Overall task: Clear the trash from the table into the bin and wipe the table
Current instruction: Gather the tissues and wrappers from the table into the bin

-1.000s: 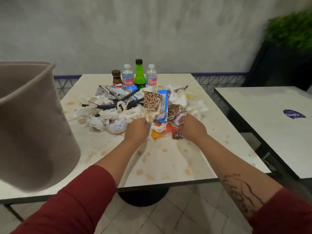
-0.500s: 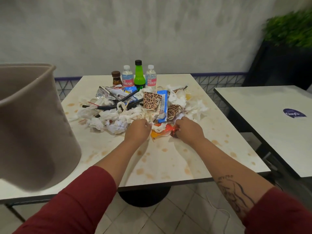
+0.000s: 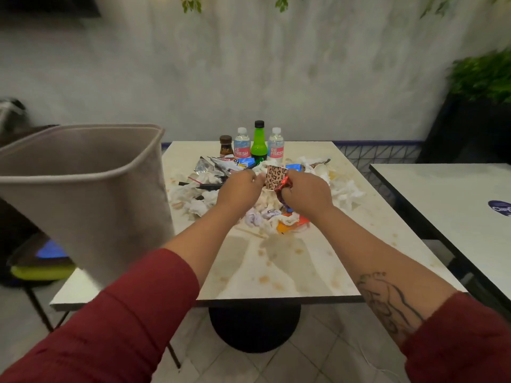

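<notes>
Past the right edge of the worktop (image 3: 276, 272) stands a second table (image 3: 442, 203) bearing a round blue sticker (image 3: 500, 208). Behind the far edge rise a grey wall (image 3: 249, 64) and blue lattice (image 3: 378, 156). A leafy plant (image 3: 484, 76) fills the far right, and a yellow-green chair seat (image 3: 41, 270) sits left, over a tiled floor (image 3: 318, 363).

bin (image 3: 83, 189) taupe | cup (image 3: 275, 176) leopard-print | tall bottle (image 3: 259, 143) green, black cap | water-bottle labels (image 3: 242, 151) pink | small jar (image 3: 226, 146) brown | worktop (image 3: 276, 272) cream, brown-stained | tissues (image 3: 347, 193) white | wrapper (image 3: 282, 186) red | sleeves (image 3: 124, 322) dark red
</notes>
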The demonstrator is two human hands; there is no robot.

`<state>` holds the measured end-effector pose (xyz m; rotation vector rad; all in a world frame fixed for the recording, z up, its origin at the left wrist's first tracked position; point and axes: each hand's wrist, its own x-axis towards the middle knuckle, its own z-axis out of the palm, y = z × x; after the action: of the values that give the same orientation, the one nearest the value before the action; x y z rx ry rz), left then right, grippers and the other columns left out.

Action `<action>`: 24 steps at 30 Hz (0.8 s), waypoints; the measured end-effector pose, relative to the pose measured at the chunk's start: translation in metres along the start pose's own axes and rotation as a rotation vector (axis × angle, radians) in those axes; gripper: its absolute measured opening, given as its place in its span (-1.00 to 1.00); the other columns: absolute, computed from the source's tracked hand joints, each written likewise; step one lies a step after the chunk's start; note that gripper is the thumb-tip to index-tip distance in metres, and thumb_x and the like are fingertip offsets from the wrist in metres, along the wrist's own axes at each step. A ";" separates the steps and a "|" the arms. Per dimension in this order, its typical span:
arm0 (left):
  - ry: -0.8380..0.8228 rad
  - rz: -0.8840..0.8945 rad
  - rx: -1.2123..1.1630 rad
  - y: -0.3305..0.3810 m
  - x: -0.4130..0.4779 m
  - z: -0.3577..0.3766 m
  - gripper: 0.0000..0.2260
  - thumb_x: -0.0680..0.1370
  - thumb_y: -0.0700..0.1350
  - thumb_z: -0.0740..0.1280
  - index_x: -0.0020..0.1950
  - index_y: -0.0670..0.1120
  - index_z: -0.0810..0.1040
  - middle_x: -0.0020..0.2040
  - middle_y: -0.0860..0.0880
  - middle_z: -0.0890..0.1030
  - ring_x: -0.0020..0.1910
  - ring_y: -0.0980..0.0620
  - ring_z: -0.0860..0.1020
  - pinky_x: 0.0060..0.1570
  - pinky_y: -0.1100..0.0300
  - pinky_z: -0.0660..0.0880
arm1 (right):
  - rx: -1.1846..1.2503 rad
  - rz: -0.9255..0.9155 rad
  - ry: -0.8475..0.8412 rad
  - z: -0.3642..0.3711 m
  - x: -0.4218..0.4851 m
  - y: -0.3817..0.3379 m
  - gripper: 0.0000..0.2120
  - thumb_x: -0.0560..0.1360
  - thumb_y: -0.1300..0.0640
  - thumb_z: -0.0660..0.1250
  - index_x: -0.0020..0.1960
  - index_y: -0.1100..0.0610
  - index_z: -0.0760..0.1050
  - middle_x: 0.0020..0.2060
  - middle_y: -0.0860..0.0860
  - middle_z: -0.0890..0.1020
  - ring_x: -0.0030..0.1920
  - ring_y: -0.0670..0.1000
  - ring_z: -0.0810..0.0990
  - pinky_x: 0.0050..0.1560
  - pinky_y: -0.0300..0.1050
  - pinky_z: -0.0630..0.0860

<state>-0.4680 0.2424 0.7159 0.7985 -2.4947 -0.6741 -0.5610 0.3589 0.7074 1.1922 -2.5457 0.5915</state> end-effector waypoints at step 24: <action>0.264 -0.094 -0.157 -0.081 -0.020 -0.258 -0.78 0.50 -0.24 0.09 -0.34 -0.13 0.35 -0.23 -0.20 0.51 -0.25 -0.18 0.57 -0.29 0.16 0.41 | 0.374 -0.235 0.081 -0.065 0.061 -0.281 -0.93 0.39 0.11 0.29 -0.15 0.09 0.45 -0.21 0.00 0.52 -0.14 0.08 0.49 -0.24 -0.14 0.35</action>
<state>-0.2829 0.1161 0.8688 0.8875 -2.1516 -0.7344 -0.3761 0.1863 0.8589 1.5246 -2.2435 1.0642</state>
